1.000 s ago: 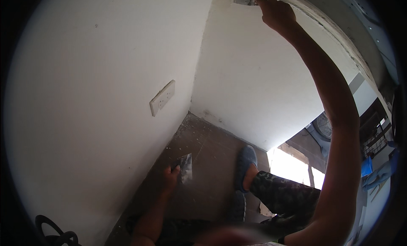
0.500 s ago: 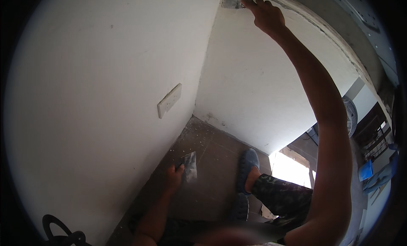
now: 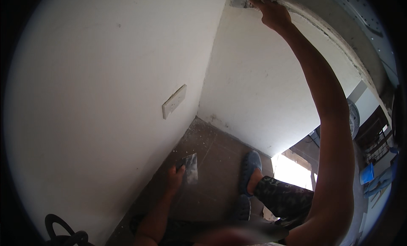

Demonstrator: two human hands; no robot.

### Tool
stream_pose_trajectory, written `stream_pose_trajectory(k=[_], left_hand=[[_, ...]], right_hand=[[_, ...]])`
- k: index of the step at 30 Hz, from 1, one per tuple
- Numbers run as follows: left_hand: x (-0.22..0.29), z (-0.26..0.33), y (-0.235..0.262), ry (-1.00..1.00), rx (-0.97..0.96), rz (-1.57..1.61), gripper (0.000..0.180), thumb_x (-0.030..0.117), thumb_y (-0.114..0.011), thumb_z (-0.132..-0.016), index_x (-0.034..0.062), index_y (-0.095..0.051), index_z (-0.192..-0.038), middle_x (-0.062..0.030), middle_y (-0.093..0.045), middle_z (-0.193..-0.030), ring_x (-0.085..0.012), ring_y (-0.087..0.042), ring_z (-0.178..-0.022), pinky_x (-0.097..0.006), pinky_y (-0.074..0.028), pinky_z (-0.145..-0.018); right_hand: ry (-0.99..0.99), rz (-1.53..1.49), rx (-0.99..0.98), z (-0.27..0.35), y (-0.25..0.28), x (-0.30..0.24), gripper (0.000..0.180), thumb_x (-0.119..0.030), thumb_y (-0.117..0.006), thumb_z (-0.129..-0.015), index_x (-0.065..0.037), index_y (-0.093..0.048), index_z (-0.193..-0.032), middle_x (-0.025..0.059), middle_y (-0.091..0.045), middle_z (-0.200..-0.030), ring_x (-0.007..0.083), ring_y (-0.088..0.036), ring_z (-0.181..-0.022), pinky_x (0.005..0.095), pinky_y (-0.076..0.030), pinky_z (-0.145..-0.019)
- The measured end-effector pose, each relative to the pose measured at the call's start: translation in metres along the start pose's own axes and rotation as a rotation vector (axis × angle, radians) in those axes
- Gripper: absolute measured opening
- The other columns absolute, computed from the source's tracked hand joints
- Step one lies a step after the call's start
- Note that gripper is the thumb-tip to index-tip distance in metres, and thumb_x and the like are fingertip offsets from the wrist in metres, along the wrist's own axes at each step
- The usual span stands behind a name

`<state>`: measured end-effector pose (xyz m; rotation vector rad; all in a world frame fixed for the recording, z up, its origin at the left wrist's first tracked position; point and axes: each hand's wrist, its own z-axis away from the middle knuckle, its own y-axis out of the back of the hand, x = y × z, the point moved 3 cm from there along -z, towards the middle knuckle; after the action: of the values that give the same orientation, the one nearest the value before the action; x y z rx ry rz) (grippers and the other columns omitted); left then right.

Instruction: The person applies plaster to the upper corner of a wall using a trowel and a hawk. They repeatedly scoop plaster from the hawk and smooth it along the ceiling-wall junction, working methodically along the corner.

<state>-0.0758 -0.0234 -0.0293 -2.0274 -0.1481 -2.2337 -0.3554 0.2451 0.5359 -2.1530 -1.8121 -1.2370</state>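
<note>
My left hand [image 3: 175, 178] is closed round the handle of a putty knife [image 3: 192, 169]. Its wide metal blade, smeared with whitish residue, points up and to the right above the floor. High at the top of the view, my right hand [image 3: 276, 16] reaches to the upper part of the end wall [image 3: 271, 76], near the corner. Its fingers are closed on what looks like a second putty knife [image 3: 241, 0], with a grey blade lying against the wall; the handle is mostly hidden by the hand.
A white socket plate [image 3: 174, 102] sits on the left wall [image 3: 106, 102]. My feet in blue clogs [image 3: 251, 169] stand on the dark tiled floor [image 3: 212, 157]. A rough ledge [image 3: 335, 36] runs above the end wall. Black tubing [image 3: 55, 229], a fan [image 3: 353, 118] and a blue container [image 3: 366, 174] are farther out.
The whole view has shifted slightly, so walls and socket plate appear farther right. My right hand stays at the upper wall near the corner; my left hand keeps hold of its putty knife.
</note>
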Motion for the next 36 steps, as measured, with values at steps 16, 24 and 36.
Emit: stream_pose_trajectory(k=[16, 24, 36], left_hand=[[-0.033, 0.007, 0.019, 0.058, 0.053, -0.011, 0.023, 0.025, -0.068, -0.093, 0.0037, -0.064, -0.089, 0.0011, -0.062, -0.079, -0.0088, -0.052, -0.072, -0.031, -0.045, -0.065], [-0.011, 0.005, 0.014, 0.013, 0.05, -0.154, 0.032, 0.032, -0.07, -0.091, 0.0013, -0.064, -0.087, -0.0018, -0.06, -0.074, -0.0107, -0.051, -0.07, -0.035, -0.045, -0.064], [-0.017, 0.001, 0.002, 0.025, 0.045, -0.003, 0.032, 0.033, -0.069, -0.091, 0.0013, -0.062, -0.086, -0.0031, -0.06, -0.075, -0.0114, -0.05, -0.071, -0.037, -0.046, -0.065]], right_hand=[[-0.082, 0.169, -0.163, 0.089, 0.046, 0.049, 0.052, -0.006, -0.056, -0.089, -0.019, -0.052, -0.139, 0.0148, -0.064, -0.107, 0.0307, -0.07, -0.083, 0.0434, -0.058, -0.07], [-0.269, 0.145, -0.167, 0.144, 0.089, 0.054, 0.051, -0.013, -0.054, -0.094, -0.026, -0.049, -0.144, 0.017, -0.063, -0.101, 0.0322, -0.068, -0.085, 0.046, -0.058, -0.071], [-0.741, -0.853, 0.15, 0.06, 0.007, -0.117, 0.059, -0.02, -0.059, -0.095, -0.006, -0.04, -0.149, 0.0288, -0.062, -0.108, 0.0388, -0.063, -0.105, 0.0457, -0.052, -0.09]])
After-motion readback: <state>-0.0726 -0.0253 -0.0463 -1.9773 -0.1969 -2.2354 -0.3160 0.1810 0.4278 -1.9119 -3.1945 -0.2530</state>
